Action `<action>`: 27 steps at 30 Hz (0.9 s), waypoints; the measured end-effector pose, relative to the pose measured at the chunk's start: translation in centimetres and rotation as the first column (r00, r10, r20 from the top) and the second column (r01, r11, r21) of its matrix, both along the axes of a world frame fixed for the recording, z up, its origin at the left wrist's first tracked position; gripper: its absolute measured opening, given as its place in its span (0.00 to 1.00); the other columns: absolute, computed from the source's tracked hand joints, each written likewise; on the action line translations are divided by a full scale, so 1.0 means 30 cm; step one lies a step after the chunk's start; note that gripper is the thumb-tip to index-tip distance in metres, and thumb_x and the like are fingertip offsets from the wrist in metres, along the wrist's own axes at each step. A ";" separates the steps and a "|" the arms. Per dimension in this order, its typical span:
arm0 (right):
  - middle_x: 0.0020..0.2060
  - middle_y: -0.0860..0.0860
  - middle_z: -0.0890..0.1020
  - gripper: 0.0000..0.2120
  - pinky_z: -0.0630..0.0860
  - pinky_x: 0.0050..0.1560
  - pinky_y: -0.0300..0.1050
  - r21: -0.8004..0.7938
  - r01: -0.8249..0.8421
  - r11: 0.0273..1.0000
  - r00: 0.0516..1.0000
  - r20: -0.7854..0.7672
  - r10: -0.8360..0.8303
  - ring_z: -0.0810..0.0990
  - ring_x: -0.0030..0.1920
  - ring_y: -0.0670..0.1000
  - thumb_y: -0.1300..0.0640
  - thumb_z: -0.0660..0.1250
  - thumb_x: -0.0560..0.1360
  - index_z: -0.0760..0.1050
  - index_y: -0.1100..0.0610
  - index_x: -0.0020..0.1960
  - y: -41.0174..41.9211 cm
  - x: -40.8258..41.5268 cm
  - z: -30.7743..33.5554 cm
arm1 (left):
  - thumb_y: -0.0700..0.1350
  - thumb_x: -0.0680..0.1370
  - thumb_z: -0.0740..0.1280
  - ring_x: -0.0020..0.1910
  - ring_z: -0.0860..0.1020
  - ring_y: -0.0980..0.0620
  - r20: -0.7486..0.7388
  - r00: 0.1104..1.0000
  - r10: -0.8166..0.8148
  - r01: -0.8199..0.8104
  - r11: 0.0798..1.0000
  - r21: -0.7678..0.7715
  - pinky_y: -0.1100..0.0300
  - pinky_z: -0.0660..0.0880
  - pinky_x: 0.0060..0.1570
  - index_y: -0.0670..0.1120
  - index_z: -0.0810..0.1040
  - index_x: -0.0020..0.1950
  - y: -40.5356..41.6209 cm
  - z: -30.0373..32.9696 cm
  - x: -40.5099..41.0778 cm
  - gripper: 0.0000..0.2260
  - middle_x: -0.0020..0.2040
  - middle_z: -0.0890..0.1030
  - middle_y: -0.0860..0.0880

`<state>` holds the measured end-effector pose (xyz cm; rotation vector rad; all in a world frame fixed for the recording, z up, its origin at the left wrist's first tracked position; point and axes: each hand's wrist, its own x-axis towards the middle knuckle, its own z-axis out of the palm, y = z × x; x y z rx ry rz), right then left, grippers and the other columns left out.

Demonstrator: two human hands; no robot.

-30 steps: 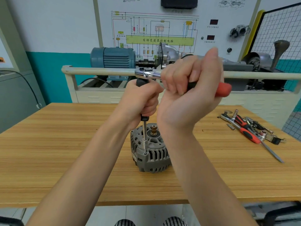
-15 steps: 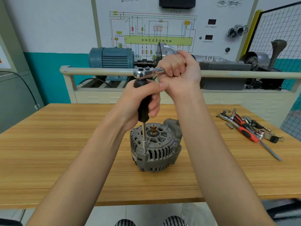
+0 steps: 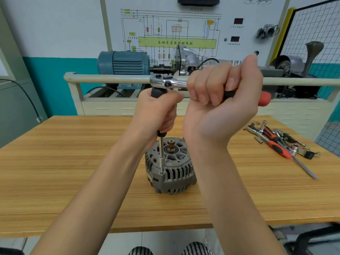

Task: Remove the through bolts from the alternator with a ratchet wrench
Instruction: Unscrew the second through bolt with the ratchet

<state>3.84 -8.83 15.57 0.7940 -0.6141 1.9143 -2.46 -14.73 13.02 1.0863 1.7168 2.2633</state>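
Observation:
A grey alternator stands on the wooden table, shaft end up. A long driver with a black grip stands upright on it, its steel shaft seated on a through bolt at the housing's near left edge. My left hand grips the black grip. A chrome ratchet wrench sits on top of the driver, its red and black handle pointing right. My right hand grips that handle, palm towards me, hiding the alternator's right side.
Loose tools lie at the table's right: a red-handled screwdriver, a second ratchet, sockets and bits. Behind the table stand a cream rail, a blue electric motor, a gearbox rig and a wiring diagram board.
My right hand has swung the ratchet handle from pointing away, behind the head, back round towards the right and nearer me. My left hand keeps the driver upright on the bolt.

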 end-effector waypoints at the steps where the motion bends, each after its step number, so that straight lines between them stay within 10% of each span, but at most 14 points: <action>1: 0.17 0.47 0.58 0.27 0.51 0.26 0.43 -0.012 -0.040 0.999 0.999 0.026 0.041 0.53 0.20 0.48 0.61 0.49 0.81 0.60 0.54 0.22 0.013 -0.002 0.007 | 0.33 0.76 0.60 0.15 0.54 0.56 -0.004 1.000 -0.008 0.008 1.000 -0.001 0.71 0.54 0.21 0.50 0.61 0.21 -0.003 -0.002 -0.006 0.25 0.18 0.59 0.52; 9: 0.15 0.47 0.58 0.26 0.54 0.20 0.36 -0.247 -0.493 0.834 0.787 0.280 0.549 0.56 0.16 0.46 0.59 0.51 0.80 0.60 0.55 0.22 0.152 -0.100 0.075 | 0.39 0.70 0.66 0.22 0.69 0.50 -0.088 0.974 -0.210 0.209 0.978 -0.027 0.62 0.68 0.25 0.45 0.73 0.29 -0.035 0.019 -0.048 0.10 0.25 0.72 0.48; 14: 0.15 0.48 0.57 0.29 0.53 0.19 0.35 -0.321 -0.635 0.703 0.629 0.313 0.712 0.56 0.14 0.47 0.59 0.51 0.80 0.59 0.56 0.19 0.159 -0.165 0.089 | 0.43 0.73 0.64 0.14 0.58 0.57 0.035 0.946 -0.323 0.325 0.944 -0.056 0.70 0.57 0.17 0.46 0.64 0.24 -0.038 0.031 -0.046 0.18 0.17 0.63 0.51; 21: 0.17 0.47 0.58 0.20 0.54 0.24 0.40 -0.120 -0.219 0.968 0.956 0.172 0.237 0.54 0.18 0.46 0.61 0.51 0.81 0.56 0.53 0.30 0.059 -0.054 0.046 | 0.37 0.79 0.61 0.14 0.54 0.56 0.040 0.995 -0.086 0.086 0.996 0.000 0.70 0.53 0.18 0.48 0.60 0.22 -0.010 0.028 -0.033 0.25 0.16 0.59 0.52; 27: 0.17 0.47 0.59 0.26 0.53 0.26 0.42 -0.028 -0.059 0.998 0.994 0.091 0.062 0.56 0.19 0.47 0.63 0.50 0.81 0.59 0.54 0.24 0.013 -0.020 0.028 | 0.35 0.78 0.61 0.14 0.55 0.56 0.007 1.000 0.011 -0.011 1.000 0.005 0.70 0.53 0.19 0.50 0.62 0.21 -0.002 0.021 -0.017 0.26 0.17 0.60 0.51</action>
